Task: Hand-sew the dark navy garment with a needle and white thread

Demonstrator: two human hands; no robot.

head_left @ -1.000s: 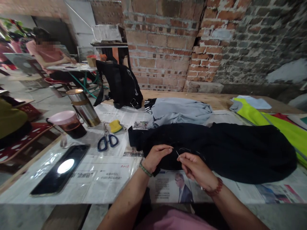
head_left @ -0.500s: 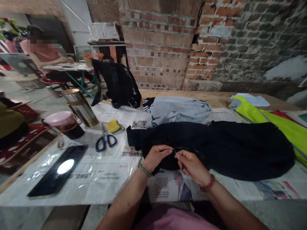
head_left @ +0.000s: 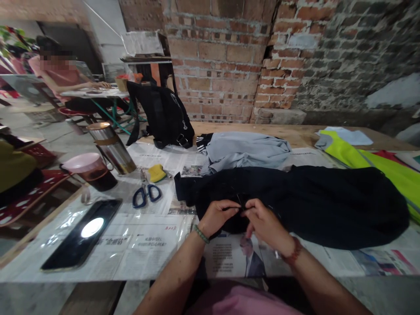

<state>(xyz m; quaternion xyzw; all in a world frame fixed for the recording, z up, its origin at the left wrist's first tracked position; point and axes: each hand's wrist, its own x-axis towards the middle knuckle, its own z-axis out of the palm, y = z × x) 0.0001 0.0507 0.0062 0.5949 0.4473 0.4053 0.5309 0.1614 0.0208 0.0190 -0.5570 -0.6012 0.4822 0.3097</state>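
Note:
A dark garment (head_left: 328, 201) lies stretched across the table in front of me. My left hand (head_left: 219, 216) pinches a fold of it between thumb and fingers. Close beside, nearly touching, my right hand (head_left: 265, 223) has its thumb and index finger closed at the same fold. A thin sewing needle (head_left: 239, 199) slants up between the fingertips and seems to be held by the right hand; its lower end is hidden in the dark cloth and fingers. Pale thread marks show faintly on the garment.
Left of the garment lie blue-handled scissors (head_left: 146, 195), a yellow sponge-like piece (head_left: 156, 173) and a phone (head_left: 82, 236). A lidded cup (head_left: 90, 172) and a steel flask (head_left: 111, 148) stand behind. Grey clothing (head_left: 246, 148), a black backpack (head_left: 164, 113) and a neon-yellow garment (head_left: 387, 173) lie farther back.
My right hand has turned and come in against the cloth fold by my left fingertips. The needle, earlier held clear in the right fingers, now stands at the fold.

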